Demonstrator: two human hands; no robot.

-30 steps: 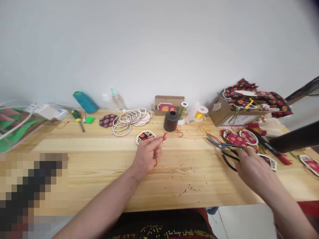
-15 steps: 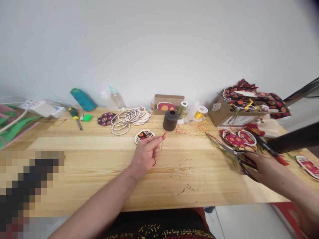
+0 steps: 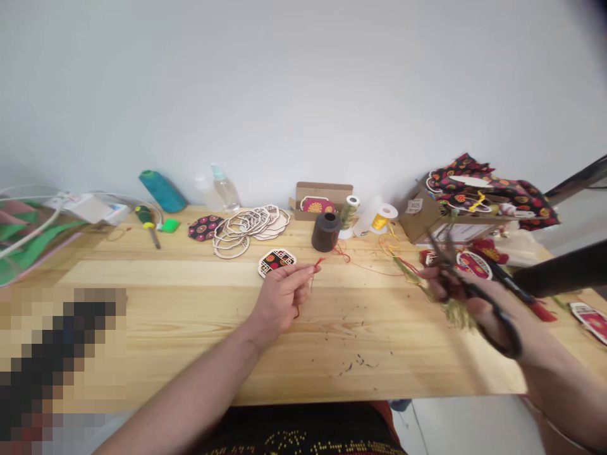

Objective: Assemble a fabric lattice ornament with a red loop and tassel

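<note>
My left hand [image 3: 284,294] is closed in a pinch on a red thread [image 3: 320,261], whose short end sticks out past the fingertips. Just behind that hand lies a patterned wooden-framed ornament [image 3: 277,259]. My right hand [image 3: 469,303], smeared by motion, is closed round black-handled scissors [image 3: 505,332] with the blades pointing up and away. Below its fingers hangs an olive-green tassel [image 3: 458,313]; whether the fingers also pinch it I cannot tell. A thin red strand [image 3: 374,272] runs across the table toward the right hand.
Along the back stand a dark thread cone [image 3: 325,234], a green spool [image 3: 349,213], a yellow spool [image 3: 382,218] and a teal cone [image 3: 162,191]. Pale wooden frames [image 3: 251,224] are piled left of centre. A cardboard box [image 3: 422,215] with patterned fabric sits at the right. Dark scraps [image 3: 358,363] lie in front.
My right hand has lifted the scissors off the table, and the blades now point more upward. The left hand keeps its pinch on the red thread, almost in place.
</note>
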